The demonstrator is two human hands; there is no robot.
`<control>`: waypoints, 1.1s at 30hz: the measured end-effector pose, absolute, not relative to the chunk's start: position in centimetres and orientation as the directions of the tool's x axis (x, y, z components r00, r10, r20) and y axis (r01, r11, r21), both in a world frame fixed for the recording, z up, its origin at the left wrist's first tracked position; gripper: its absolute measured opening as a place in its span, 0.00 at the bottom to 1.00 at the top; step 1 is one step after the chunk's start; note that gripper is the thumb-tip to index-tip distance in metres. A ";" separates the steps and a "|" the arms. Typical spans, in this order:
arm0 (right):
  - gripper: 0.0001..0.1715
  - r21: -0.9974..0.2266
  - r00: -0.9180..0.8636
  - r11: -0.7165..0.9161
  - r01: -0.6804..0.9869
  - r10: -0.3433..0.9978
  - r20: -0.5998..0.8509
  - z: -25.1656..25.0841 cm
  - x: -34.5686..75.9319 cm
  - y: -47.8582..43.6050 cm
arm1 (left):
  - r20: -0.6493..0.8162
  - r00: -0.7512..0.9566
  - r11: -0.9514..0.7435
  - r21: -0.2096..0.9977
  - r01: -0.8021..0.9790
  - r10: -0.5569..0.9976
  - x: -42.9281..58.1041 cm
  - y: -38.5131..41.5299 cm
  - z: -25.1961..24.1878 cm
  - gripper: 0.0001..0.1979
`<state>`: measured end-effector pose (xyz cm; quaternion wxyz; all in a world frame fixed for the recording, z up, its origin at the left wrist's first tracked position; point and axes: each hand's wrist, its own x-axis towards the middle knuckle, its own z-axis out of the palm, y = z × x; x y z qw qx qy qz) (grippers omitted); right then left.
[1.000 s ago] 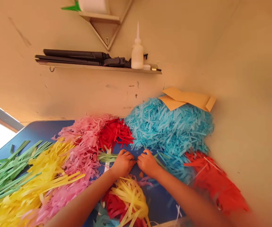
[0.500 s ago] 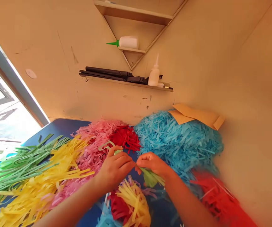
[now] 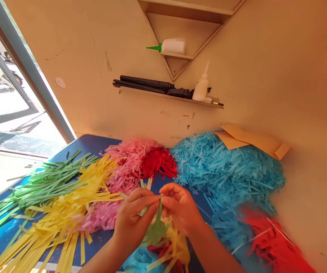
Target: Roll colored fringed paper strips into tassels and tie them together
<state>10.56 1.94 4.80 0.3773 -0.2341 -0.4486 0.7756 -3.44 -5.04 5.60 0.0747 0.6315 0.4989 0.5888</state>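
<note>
My left hand (image 3: 135,220) and my right hand (image 3: 180,208) meet over the front of the blue table. Both are closed, fingertips pinching a light green paper strip (image 3: 160,213). A wider pale green part (image 3: 155,232) hangs below the fingers, and pale strip ends stick out behind my left hand. Beneath lies fringed paper in yellow (image 3: 180,246), dark red and light blue (image 3: 142,261), partly hidden by my hands. To the left, long yellow fringe (image 3: 58,212) lies beside green fringe (image 3: 46,185). Pink fringe (image 3: 126,163) stretches behind my left hand.
Blue shredded paper (image 3: 228,170) is heaped right, with a brown paper piece (image 3: 251,140) on top. Red fringe (image 3: 274,242) lies lower right. A wall shelf (image 3: 166,94) carries a white bottle (image 3: 201,89) and dark tools. Above lies a green-tipped bottle (image 3: 173,46). Blue table (image 3: 95,142).
My hands have turned, fingertips now together at the green strip. The pale green part now hangs below them instead of lying under my right hand. The view has shifted left.
</note>
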 end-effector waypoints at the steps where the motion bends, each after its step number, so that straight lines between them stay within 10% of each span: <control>1: 0.17 -0.874 -0.610 -0.299 -0.384 0.792 -0.003 5.0 10.3 2.0 | 0.664 -0.186 -0.497 0.690 0.526 0.725 -3.5 -5.1 5.7 0.07; 13: 0.11 -0.915 -0.562 -0.089 -0.394 0.811 0.163 5.6 6.7 1.8 | 0.624 -0.290 -0.339 0.691 0.639 0.726 -6.2 -6.4 5.0 0.04; 16: 0.07 -0.981 -0.605 0.192 0.017 0.783 0.143 3.8 7.5 4.8 | 0.436 -0.548 -0.241 0.888 0.392 0.714 -8.1 -7.2 4.8 0.05; 18: 0.09 -0.789 -0.662 0.407 0.461 0.749 -0.001 1.5 8.6 7.1 | 0.257 -0.635 -0.279 0.958 0.068 0.729 -9.4 -7.7 4.7 0.06; 22: 0.07 -0.539 -0.713 0.531 0.654 0.670 -0.205 -3.7 10.1 8.9 | 0.020 -0.487 -0.150 0.962 -0.229 0.873 -10.1 -7.8 3.4 0.14; 26: 0.12 -0.468 -0.727 0.575 0.671 0.633 -0.266 -6.7 10.2 7.6 | -0.166 -0.376 0.085 0.971 -0.224 0.912 -8.4 -6.8 0.7 0.20; 33: 0.15 -0.595 -0.703 0.492 0.636 0.687 -0.183 -7.3 11.2 8.4 | -0.052 -0.322 0.088 0.991 0.098 0.945 -6.3 -4.4 -2.0 0.17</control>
